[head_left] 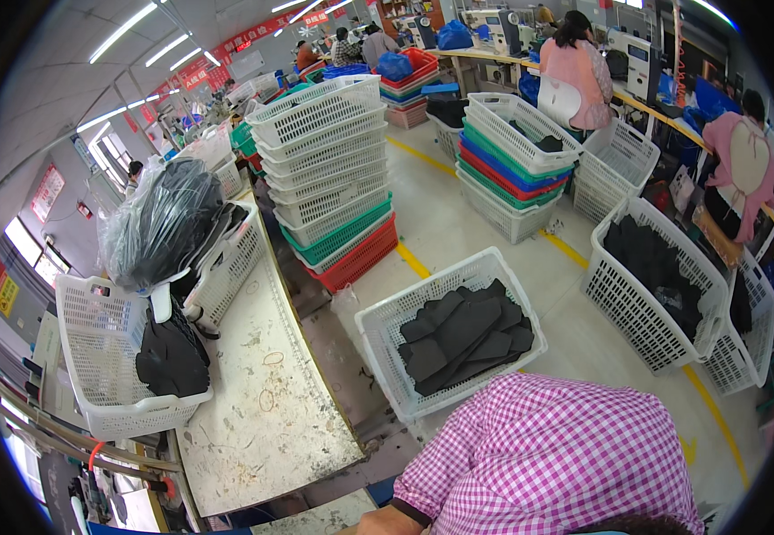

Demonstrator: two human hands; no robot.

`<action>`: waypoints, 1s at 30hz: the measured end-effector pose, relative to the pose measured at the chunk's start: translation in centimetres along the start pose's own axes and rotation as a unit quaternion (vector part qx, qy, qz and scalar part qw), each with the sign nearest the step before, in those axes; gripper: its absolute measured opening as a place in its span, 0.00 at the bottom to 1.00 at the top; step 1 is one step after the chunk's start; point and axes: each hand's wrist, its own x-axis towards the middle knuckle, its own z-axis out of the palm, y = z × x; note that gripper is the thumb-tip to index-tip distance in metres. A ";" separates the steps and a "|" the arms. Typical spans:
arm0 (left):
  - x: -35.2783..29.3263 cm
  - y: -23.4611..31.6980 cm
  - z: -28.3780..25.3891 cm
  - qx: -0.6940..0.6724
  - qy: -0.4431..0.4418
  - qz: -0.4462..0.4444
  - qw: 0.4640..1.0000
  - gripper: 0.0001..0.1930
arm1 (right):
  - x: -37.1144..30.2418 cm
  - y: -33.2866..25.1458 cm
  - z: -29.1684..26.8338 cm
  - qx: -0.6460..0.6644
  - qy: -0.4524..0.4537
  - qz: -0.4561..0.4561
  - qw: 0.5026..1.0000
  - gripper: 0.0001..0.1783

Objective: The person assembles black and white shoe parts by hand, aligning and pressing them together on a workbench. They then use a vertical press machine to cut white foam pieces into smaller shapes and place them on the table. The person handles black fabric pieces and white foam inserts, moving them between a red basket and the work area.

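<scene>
My right arm, in a purple-and-white checked sleeve (574,446), rises from the lower edge and bends left. Its cuff ends at my right hand (390,522), which is cut off by the bottom edge over a worn pale surface (329,515). The fingers are out of sight, so whether they hold anything is hidden. My left hand is out of the picture. Just beyond the sleeve, a white plastic basket (378,357) on the floor holds flat black pieces (458,332). At the left, another white basket (92,343) contains black pieces (173,357).
A stained worktable (271,401) runs along the left, bearing a clear bag of black material (168,218). Stacked baskets (324,169) rise beyond it. More filled baskets (645,285) line the right, near seated people (574,76) and sewing machines (641,67). Yellow lines (717,419) mark the floor.
</scene>
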 end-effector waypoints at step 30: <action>-1.3 1.5 -0.9 -0.082 -0.158 -0.043 0.983 0.21 | 0.7 2.9 0.4 0.034 -0.100 0.057 0.993 0.09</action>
